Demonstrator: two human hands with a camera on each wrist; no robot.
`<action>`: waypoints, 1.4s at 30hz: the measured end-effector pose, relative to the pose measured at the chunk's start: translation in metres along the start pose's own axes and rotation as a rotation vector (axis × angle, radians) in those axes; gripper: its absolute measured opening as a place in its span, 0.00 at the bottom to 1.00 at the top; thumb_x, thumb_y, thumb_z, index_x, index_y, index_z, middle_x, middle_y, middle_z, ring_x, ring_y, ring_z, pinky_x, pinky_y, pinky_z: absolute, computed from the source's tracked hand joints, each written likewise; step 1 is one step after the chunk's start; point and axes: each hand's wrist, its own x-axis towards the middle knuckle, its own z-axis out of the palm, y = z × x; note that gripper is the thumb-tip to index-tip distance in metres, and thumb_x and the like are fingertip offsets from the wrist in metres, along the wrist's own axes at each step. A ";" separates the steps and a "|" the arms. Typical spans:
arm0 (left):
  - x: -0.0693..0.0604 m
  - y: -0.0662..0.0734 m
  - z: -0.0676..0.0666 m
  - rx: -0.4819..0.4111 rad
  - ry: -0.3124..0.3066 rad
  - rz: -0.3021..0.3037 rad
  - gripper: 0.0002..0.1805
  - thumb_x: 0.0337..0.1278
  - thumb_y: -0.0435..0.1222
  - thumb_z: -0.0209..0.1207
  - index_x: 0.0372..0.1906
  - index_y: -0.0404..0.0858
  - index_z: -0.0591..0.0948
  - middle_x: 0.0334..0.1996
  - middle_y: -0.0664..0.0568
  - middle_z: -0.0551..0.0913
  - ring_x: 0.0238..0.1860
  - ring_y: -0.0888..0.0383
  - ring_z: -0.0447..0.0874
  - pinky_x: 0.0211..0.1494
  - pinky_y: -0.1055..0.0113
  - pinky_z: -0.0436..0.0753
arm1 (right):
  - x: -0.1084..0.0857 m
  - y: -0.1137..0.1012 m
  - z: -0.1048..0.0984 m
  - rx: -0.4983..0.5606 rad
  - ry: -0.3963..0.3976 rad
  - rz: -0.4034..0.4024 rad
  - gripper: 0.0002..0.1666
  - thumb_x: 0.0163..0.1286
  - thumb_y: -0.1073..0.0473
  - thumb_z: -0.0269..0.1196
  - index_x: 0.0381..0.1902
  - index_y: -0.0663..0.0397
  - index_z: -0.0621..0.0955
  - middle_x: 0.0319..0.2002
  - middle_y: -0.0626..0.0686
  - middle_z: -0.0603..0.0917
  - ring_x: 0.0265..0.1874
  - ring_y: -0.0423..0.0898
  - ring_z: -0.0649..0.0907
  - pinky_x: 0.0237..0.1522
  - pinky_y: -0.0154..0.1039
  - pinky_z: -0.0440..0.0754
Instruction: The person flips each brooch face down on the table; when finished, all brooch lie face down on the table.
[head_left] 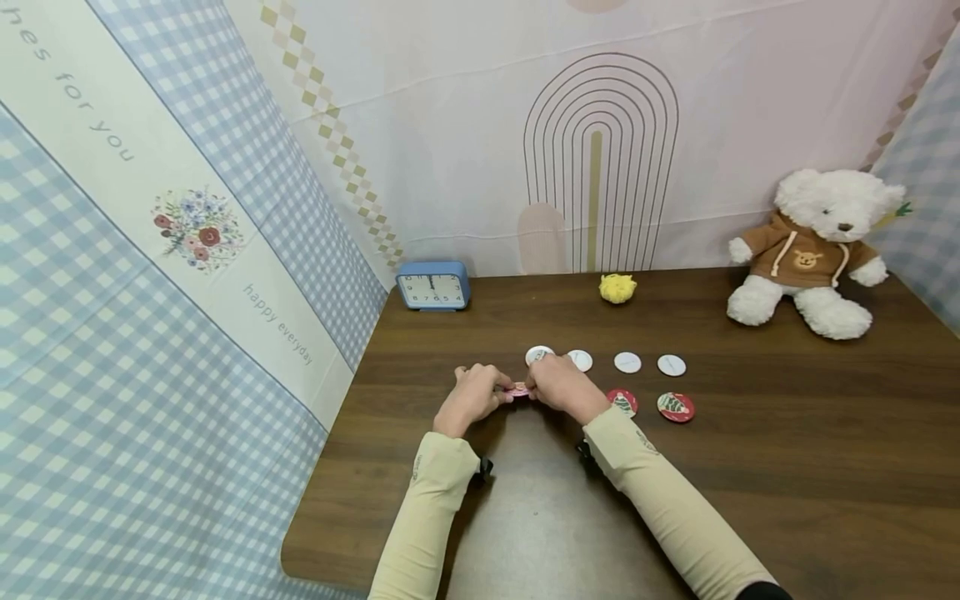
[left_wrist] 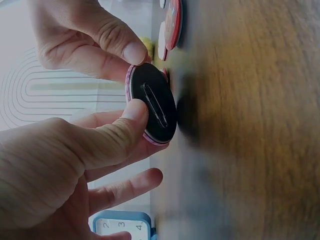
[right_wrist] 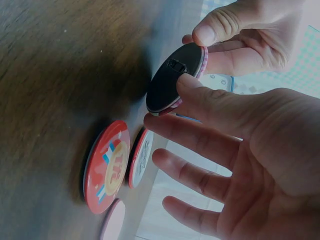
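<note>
Partly behind fingertips [left_wrist: 135, 109], the pink-rimmed badge [left_wrist: 156, 107]

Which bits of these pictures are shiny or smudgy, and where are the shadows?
Head view: pale shine on the table, low in the middle; left wrist view: smudgy wood grain, but the pink-edged badge looks clearer, with a dark shadow beside it; right wrist view: dark shadow along the red badge, blurry wood at the left.
</note>
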 end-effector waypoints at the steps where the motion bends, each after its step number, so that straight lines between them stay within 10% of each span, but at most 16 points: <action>1: 0.000 0.000 0.000 0.003 0.005 0.002 0.06 0.61 0.37 0.68 0.41 0.44 0.92 0.42 0.55 0.90 0.46 0.50 0.84 0.56 0.42 0.65 | 0.000 0.000 -0.001 0.007 -0.001 -0.003 0.12 0.62 0.65 0.71 0.20 0.53 0.84 0.19 0.46 0.76 0.22 0.45 0.74 0.32 0.49 0.79; 33: 0.008 0.007 -0.002 0.083 0.114 -0.012 0.04 0.58 0.33 0.70 0.30 0.46 0.88 0.25 0.60 0.84 0.39 0.50 0.82 0.58 0.37 0.66 | 0.003 0.007 0.001 0.172 0.105 0.111 0.10 0.64 0.69 0.68 0.23 0.55 0.84 0.21 0.47 0.79 0.23 0.46 0.77 0.31 0.44 0.77; 42: 0.010 0.008 0.003 0.029 0.099 -0.056 0.14 0.53 0.33 0.73 0.46 0.43 0.86 0.29 0.58 0.86 0.40 0.51 0.83 0.57 0.39 0.65 | 0.002 0.006 0.002 0.191 0.103 0.150 0.09 0.63 0.71 0.67 0.25 0.56 0.82 0.21 0.48 0.78 0.22 0.47 0.77 0.30 0.43 0.76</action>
